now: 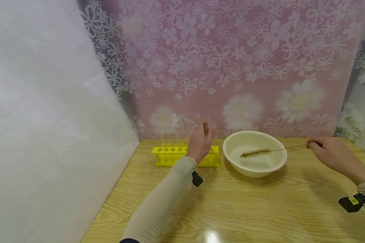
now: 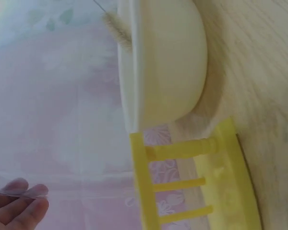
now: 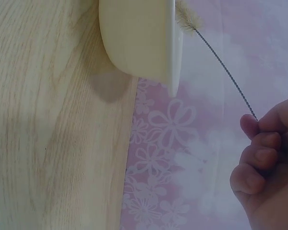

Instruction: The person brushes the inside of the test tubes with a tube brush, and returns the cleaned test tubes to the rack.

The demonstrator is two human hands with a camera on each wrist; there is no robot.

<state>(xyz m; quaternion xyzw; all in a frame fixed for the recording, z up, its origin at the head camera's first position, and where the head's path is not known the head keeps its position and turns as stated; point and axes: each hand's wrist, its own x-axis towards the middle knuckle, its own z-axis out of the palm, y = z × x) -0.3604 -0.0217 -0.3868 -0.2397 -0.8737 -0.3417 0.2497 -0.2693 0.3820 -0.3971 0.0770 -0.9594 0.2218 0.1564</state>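
Observation:
My left hand (image 1: 199,142) is raised over the yellow test tube rack (image 1: 170,163) and holds a clear glass test tube (image 2: 20,195) between thumb and fingers. Its glass is faint in the head view. At the right, my right hand (image 1: 333,154) pinches the twisted wire handle of a test tube brush (image 1: 257,153). The tan bristles of that brush hang inside the pale basin (image 1: 255,172), though I cannot tell whether they touch its bottom. Several clear test tubes (image 1: 171,137) stand upright in the left holes of the rack.
Rack and basin stand side by side near the back edge of a wooden table (image 1: 246,209). A pink floral curtain (image 1: 200,67) hangs behind them. On the left rises a pale wall-like panel (image 1: 48,118).

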